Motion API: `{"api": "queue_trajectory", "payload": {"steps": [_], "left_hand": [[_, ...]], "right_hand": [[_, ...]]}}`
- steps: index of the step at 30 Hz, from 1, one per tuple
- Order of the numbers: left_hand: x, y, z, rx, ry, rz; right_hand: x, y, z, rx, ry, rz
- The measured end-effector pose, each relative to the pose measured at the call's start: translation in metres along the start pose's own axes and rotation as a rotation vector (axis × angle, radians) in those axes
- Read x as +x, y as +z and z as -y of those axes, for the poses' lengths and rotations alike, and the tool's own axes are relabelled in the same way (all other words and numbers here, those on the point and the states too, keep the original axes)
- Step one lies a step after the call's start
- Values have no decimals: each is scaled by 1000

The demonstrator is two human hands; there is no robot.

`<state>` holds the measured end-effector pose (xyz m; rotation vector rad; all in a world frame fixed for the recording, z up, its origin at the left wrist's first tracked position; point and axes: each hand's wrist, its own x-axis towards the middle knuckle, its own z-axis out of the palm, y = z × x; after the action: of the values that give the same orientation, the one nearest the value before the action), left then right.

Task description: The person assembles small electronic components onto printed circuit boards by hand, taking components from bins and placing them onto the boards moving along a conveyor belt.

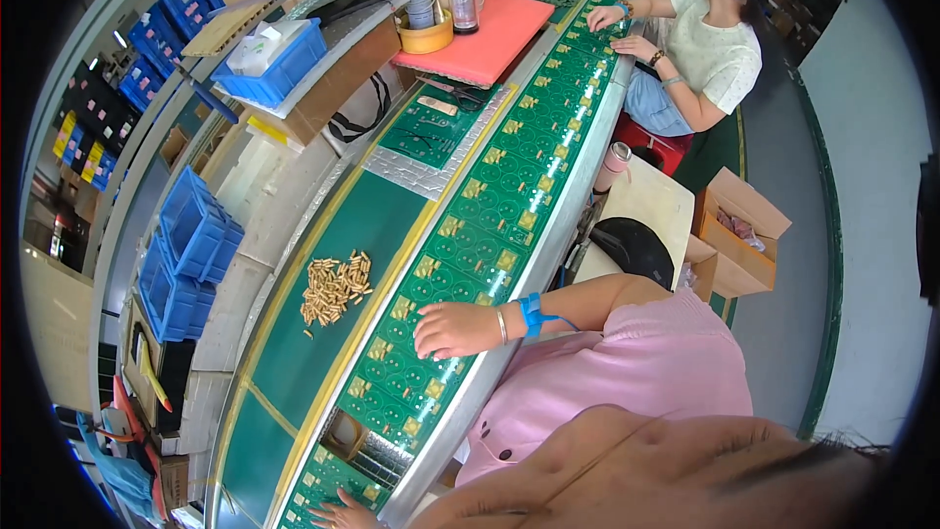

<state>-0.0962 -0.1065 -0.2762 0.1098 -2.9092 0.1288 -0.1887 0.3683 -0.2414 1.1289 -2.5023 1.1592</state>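
A long row of green circuit boards (470, 206) with copper-coloured patches runs along the line before me. My right hand (457, 330) rests over the boards near the middle, palm down, fingers slightly spread and bent toward the surface; nothing shows in it. A blue wrist strap (532, 314) and a bangle circle that wrist. Down at the lower edge, my left hand (343, 511) lies on another board (328, 478) with its fingers apart, partly cut off by the frame. Beyond the row, small brass-coloured cylindrical parts (336, 289) form a loose pile on the green belt (294, 358).
Between the boards near my left hand is a gap with silvery foil (382, 458). Blue bins (186, 250) stand across the line; a red-topped surface (480, 36) holds cups. Farther up, a co-worker (720, 49) works over boards. A pink bottle (614, 162) and open cartons (739, 235) stand nearby.
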Motion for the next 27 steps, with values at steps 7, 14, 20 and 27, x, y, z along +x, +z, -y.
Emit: {"api": "queue_trajectory", "payload": {"steps": [7,14,20,27], "left_hand": [[4,2,-8,117,-254,286],[7,-23,-56,92,-342,425],[1,11,-42,131,-318,473],[1,-27,-93,22,-293,486]], "right_hand": [[8,-16,-20,-49,-17,8],[11,-28,-19,8,-11,-27],[36,-43,-7,100,79,-86],[40,-17,-25,60,88,-225]]}}
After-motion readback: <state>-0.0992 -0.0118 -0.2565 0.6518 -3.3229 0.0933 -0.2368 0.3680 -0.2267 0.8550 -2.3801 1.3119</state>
